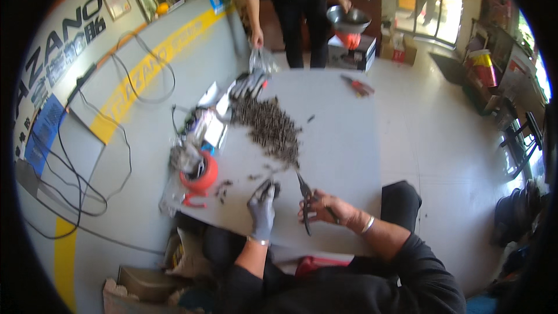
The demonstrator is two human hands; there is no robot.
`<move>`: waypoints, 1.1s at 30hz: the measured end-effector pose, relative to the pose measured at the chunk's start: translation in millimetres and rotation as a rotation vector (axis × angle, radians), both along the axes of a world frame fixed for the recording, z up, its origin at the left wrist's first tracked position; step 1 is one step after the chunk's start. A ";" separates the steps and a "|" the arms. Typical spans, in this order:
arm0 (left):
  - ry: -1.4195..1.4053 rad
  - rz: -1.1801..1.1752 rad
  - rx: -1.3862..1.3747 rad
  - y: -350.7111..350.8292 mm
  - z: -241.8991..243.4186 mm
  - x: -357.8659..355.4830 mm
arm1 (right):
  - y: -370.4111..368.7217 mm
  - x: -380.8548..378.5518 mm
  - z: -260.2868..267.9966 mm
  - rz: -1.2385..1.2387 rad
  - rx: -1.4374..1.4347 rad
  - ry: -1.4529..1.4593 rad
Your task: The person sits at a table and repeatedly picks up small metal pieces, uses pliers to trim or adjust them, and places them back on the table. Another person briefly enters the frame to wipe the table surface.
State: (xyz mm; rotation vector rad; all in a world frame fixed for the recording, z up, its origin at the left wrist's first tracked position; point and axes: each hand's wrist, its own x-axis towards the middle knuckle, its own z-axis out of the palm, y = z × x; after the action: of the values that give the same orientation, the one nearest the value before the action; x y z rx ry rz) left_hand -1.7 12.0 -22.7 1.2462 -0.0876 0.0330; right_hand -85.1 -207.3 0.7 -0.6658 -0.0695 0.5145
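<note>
My right hand [324, 208] is bare and holds long-nosed pliers [306, 192] by their dark handles, the tips pointing away from me over the table [340, 148]. To its left, my left hand [263, 203], in a grey glove with dark fingers, pinches a small dark piece [276, 189]; its exact kind cannot be told. Beyond both hands spreads a pile of small dark brown pieces [272, 128], with a few loose ones [222, 189] left of my gloved hand. One more lone piece [311, 118] lies right of the pile.
A red round container [202, 174] and red-handled tool [195, 199] lie at the table's left edge. Red-handled pliers [358, 86] are at the far right corner, gloves [247, 85] at the far left. Across stands a person [301, 8] with a metal bowl [348, 19] and plastic bag [263, 61].
</note>
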 end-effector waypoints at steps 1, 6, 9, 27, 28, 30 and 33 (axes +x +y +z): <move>0.027 -0.012 0.003 1.7 -0.4 -2.9 | 2.8 0.0 -2.4 0.007 -0.047 0.050; 0.097 -0.123 -0.029 5.8 0.8 -13.0 | 13.3 -4.0 -3.9 0.083 -0.056 0.042; 0.114 -0.156 -0.064 1.8 8.7 -13.2 | 18.1 -7.9 6.1 0.140 -0.126 0.065; 0.179 -0.147 0.085 -13.8 22.2 -28.2 | 20.6 -12.4 16.5 0.201 -0.287 0.053; 0.152 -0.163 0.104 -14.4 22.9 -30.5 | 21.3 -12.8 17.4 0.204 -0.272 0.054; 0.103 -0.200 0.125 -14.9 23.4 -33.9 | 22.3 -13.1 18.3 0.194 -0.226 0.069; 0.076 -0.225 0.192 -14.5 21.8 -34.0 | 21.6 -12.4 17.0 0.183 -0.189 0.073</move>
State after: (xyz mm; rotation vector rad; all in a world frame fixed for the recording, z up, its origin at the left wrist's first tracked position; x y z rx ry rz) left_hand -35.7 -2.5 -0.9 1.4212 -0.1676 -0.2221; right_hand -97.5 -185.7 17.7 -0.8286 -0.0130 0.7277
